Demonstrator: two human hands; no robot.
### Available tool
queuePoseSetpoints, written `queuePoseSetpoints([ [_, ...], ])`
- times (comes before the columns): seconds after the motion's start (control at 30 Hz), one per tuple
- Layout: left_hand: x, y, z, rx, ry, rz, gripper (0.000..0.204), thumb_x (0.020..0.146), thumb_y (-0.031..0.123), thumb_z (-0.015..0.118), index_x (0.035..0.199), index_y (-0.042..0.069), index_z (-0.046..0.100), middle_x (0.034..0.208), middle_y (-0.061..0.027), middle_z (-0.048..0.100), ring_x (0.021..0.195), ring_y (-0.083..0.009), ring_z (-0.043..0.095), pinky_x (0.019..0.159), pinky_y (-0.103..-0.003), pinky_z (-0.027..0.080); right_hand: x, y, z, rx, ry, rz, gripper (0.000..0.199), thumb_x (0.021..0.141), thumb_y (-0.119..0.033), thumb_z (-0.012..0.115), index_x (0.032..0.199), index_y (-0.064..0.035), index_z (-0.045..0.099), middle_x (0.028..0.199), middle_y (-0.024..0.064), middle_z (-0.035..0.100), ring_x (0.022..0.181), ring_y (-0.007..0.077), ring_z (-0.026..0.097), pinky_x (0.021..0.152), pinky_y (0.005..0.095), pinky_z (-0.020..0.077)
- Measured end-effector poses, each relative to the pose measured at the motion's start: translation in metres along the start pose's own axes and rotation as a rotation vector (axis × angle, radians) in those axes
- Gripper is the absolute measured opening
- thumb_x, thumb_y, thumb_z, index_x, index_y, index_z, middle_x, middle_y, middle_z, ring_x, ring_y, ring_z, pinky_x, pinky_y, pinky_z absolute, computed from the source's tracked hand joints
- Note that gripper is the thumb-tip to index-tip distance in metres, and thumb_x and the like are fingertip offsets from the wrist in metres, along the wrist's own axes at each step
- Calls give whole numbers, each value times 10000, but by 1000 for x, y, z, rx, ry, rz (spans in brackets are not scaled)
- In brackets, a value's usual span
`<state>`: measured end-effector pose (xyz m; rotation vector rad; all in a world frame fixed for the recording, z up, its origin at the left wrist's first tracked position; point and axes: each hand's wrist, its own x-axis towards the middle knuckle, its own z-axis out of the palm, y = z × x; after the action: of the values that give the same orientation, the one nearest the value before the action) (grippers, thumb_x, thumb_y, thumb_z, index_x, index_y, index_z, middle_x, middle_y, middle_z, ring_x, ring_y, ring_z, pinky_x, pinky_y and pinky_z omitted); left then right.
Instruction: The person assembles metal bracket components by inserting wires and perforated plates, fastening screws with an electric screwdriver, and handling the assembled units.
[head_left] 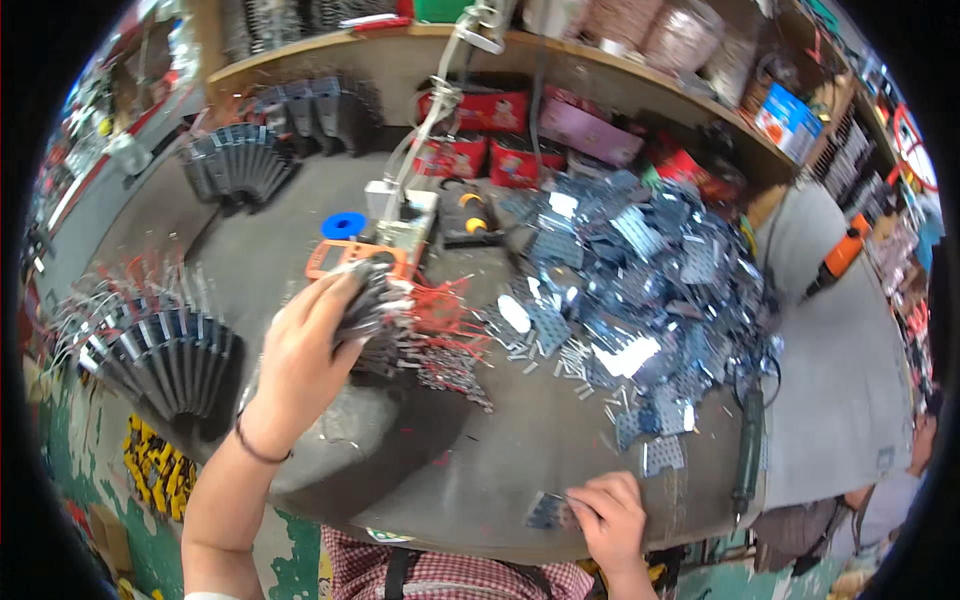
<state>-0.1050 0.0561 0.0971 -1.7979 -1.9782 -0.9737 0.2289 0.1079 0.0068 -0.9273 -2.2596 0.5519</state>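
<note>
The left hand (305, 350) is curled around a thick stack of dark metal plates (375, 315), fingers over the top and thumb underneath, gripping it above the middle of the grey tabletop (500, 450). The stack's long axis runs roughly from lower left to upper right, its free end pointing away from the person toward the small orange-and-white bench machine (385, 235); the plates sit fanned edge to edge, thin, flat and dull grey, with shiny pins and red wires trailing from their far side. The right hand (610, 515) rests at the near edge of the tabletop with fingers bent down, pinching a single small perforated blue-grey plate (550, 512) that lies flat against the surface, its long side roughly parallel to the table edge; whether the plate is lifted at all is hard to tell at this distance. Behind it spreads a big loose heap of perforated plates (640, 270), rectangular, glossy, bluish and dotted with rows of holes, with short silvery pins scattered at its near rim. Two fanned bundles of dark plates (165, 360) (240, 160) lie to the left, ribbed like open books. A blue spool (344, 224) sits just beside the machine, and red boxes (480, 135) stand under the wooden shelf (600, 60). An orange power drill (838, 258) lies well apart on the right.
</note>
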Motion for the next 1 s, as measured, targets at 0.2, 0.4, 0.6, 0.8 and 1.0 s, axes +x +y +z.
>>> queuePoseSetpoints([
  [0.2,-90,73,30,-1654,-446,-910,650,823,310,625,1324,49,305,1236,-108,465,1113,-202,479,893,-369,432,13,-21,8,304,-5,-30,203,674,-39,695,873,-59,659,758,52,564,724,214,545,655,327,442],
  [0.4,-125,92,44,-1774,-870,-1069,680,833,429,590,1313,31,318,1184,-133,511,997,-218,557,830,-351,479,38,-30,15,382,-157,-111,211,730,-77,669,935,-51,626,812,68,568,763,225,562,690,324,465],
  [0.6,-115,77,51,-1232,-669,-829,490,888,333,504,1200,-38,439,1006,-173,604,825,-237,618,697,-338,516,94,38,12,-456,-68,-227,73,710,-65,522,760,-32,564,803,83,531,806,246,523,705,338,460],
  [0.8,-96,83,55,-1596,-507,-1119,362,908,164,421,1234,11,396,1105,-157,546,907,-255,599,735,-357,515,98,40,11,-413,-162,-218,83,720,-53,556,800,-34,541,815,95,547,781,231,556,672,336,464],
  [1.0,-100,78,56,-1443,-573,-1085,313,920,155,409,1184,-10,438,1012,-122,599,886,-208,607,722,-340,517,69,-20,16,531,-417,131,96,794,-52,618,888,-33,615,818,59,585,732,140,577,646,260,457],
])
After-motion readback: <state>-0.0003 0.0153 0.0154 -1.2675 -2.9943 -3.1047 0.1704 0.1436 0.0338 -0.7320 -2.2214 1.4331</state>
